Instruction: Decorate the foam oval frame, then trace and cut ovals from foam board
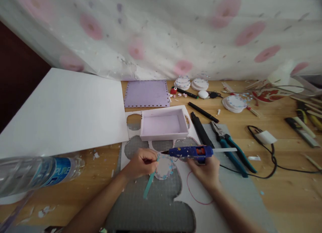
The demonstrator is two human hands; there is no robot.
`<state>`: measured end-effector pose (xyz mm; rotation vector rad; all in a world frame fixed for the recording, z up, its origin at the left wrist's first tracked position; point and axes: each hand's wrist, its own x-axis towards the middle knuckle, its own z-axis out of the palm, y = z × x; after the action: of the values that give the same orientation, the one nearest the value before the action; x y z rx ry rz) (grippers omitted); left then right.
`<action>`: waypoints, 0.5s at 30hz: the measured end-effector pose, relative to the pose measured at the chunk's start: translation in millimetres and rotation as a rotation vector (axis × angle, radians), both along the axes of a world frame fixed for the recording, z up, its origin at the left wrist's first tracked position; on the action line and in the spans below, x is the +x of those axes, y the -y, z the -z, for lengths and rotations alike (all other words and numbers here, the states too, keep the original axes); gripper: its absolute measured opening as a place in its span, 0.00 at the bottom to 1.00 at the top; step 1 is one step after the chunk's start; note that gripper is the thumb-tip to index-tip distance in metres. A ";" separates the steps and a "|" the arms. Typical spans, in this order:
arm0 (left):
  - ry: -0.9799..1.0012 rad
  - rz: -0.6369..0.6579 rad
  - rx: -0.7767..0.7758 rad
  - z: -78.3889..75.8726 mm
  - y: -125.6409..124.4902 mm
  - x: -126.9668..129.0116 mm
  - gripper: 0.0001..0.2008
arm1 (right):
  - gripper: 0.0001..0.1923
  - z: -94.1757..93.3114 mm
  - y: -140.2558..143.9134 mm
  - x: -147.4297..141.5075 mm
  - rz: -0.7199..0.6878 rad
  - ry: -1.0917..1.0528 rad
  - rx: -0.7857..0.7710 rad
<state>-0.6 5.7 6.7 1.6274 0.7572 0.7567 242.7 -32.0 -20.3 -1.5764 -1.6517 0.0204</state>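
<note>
My left hand (143, 163) pinches a narrow teal strip (149, 185), whose lower end hangs free toward me. In my right hand (208, 171) is a blue glue gun (184, 152), gripped by its handle, with a white glue stick (227, 149) poking out of its back. The gun's nozzle points left and is close to the strip's upper end; whether they touch I cannot tell. Just below the nozzle lies a round white disc (164, 167) with blue marks along its edge, beside my left fingers and over the grey cutting mat (148, 213).
A lilac open box (163, 125) stands on cut white board behind my hands. Pliers (230, 149), a black marker (203, 112) and a cable (273, 159) lie to the right. A water bottle (37, 176) lies at left below a large white sheet (65, 112). Stacked discs (234, 103) sit farther back.
</note>
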 end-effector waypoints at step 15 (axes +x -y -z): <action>-0.017 -0.011 -0.009 -1.4 0.3 0.8 0.16 | 0.07 -5.1 -0.6 -0.8 -0.018 -0.004 -0.007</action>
<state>0.3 5.4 8.1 1.6249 0.7815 0.7468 241.9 -31.4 -15.2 -1.5654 -1.6642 0.0385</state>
